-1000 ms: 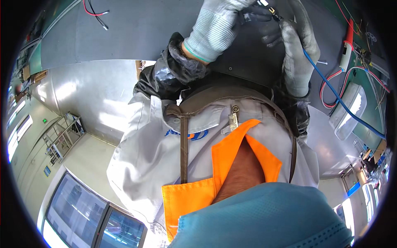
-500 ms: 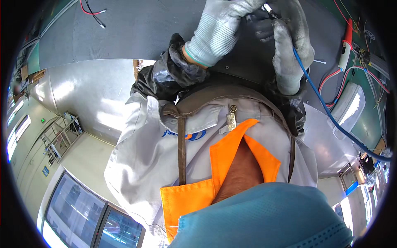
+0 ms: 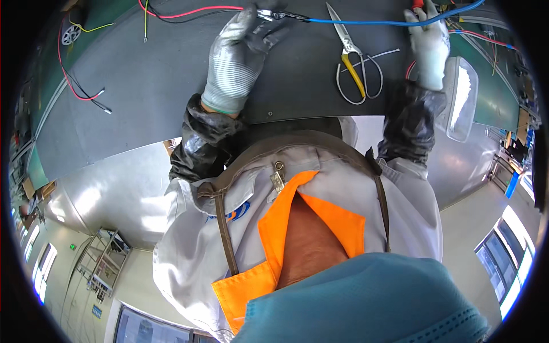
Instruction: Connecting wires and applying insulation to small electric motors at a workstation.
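Observation:
My left hand (image 3: 237, 60), in a grey-white knitted glove, is closed at the wire joint, where red and black wires (image 3: 197, 10) meet a blue cable (image 3: 354, 23). Bare metal and dark wrapping show at the joint (image 3: 271, 15). At the far right, my gloved right hand (image 3: 430, 48) closes around a red tool (image 3: 418, 3), mostly hidden by the fingers and the picture's edge. The blue cable runs across those fingers. Between my hands lie scissors (image 3: 353, 63) with a yellow-wrapped handle, over a thin white cable tie (image 3: 374, 58).
A dark mat (image 3: 154, 74) covers the bench. Red and black leads (image 3: 77, 88) lie on its left, with a small reel (image 3: 71, 35) beyond. A clear plastic tray (image 3: 461, 100) stands beside my right forearm. Red wires (image 3: 483, 38) trail at the right edge.
My hands were together at the cable and have moved apart. The right has gone right to the red tool; the left stays at the joint. The scissors have come into sight on the mat.

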Motion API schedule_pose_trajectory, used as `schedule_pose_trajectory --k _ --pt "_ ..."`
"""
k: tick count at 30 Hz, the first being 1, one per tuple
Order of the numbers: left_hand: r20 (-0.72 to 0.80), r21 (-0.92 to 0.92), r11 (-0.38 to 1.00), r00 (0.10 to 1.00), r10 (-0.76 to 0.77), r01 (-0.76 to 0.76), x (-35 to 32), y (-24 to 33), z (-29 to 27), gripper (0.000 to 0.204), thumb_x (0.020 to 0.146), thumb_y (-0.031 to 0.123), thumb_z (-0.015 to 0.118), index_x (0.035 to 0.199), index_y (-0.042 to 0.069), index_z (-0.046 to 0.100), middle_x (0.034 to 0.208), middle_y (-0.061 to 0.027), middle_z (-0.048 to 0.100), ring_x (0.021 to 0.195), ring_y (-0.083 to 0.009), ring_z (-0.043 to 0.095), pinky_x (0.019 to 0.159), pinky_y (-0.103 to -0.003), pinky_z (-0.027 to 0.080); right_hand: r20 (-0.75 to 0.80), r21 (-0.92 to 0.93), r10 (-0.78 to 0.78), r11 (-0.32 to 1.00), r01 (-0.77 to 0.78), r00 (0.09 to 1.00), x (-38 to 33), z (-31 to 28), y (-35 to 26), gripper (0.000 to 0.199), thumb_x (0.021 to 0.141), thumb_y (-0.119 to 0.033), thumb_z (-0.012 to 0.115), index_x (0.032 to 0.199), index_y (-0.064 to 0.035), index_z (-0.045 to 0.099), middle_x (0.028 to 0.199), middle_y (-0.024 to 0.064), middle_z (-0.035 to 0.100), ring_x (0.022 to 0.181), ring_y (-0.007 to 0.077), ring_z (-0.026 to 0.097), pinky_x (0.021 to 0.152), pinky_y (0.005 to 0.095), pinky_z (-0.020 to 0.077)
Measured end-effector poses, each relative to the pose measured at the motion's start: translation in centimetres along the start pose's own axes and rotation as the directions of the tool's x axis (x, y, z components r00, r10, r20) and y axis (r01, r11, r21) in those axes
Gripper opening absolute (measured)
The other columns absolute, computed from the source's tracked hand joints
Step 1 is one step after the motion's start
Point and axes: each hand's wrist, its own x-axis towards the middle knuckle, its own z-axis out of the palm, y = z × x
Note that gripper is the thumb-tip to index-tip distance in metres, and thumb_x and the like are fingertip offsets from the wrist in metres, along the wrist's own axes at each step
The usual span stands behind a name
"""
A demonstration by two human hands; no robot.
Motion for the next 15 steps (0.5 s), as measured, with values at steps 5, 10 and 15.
schedule_pose_trajectory --k 5,10,15 --pt "0.13 -0.038 0.999 0.991 0.039 -0.034 0.5 -0.2 -2.2 0.023 0.106 0.018 0.052 0.12 0.004 0.065 0.128 -0.0152 0.066 0.119 -0.0315 0.064 0.109 -0.052 0.047 0.179 -0.327 -0.134 0.926 0.187 0.975 1.1 3.5 6.0 0.041 0.098 -0.022 0.067 0.136 -0.0058 0.064 0.105 0.0118 0.074 0.085 0.0207 0.07 0.077 0.0281 0.0556" --pt "0.115 0.248 0.962 0.989 0.089 -0.115 -0.3 0.0 -2.3 0.033 0.109 0.025 0.052 0.127 0.0 0.065 0.12 -0.0113 0.07 0.109 -0.0182 0.067 0.098 -0.035 0.053 0.589 0.735 0.032 0.396 -0.551 0.808 1.5 1.4 -6.1 0.051 0.091 0.006 0.068 0.141 0.0063 0.057 0.126 0.0101 0.068 0.105 0.0127 0.068 0.09 0.0233 0.0539" --pt "0.099 0.238 0.966 0.992 0.083 -0.105 -0.8 0.8 -0.1 0.041 0.11 0.033 0.052 0.129 -0.001 0.066 0.112 -0.0072 0.07 0.104 -0.0141 0.066 0.094 -0.032 0.055 0.523 0.808 -0.316 0.481 -0.341 0.792 6.9 4.3 -14.2 0.044 0.092 -0.002 0.071 0.135 0.0032 0.064 0.124 0.01 0.071 0.104 0.0133 0.069 0.091 0.0248 0.0543"
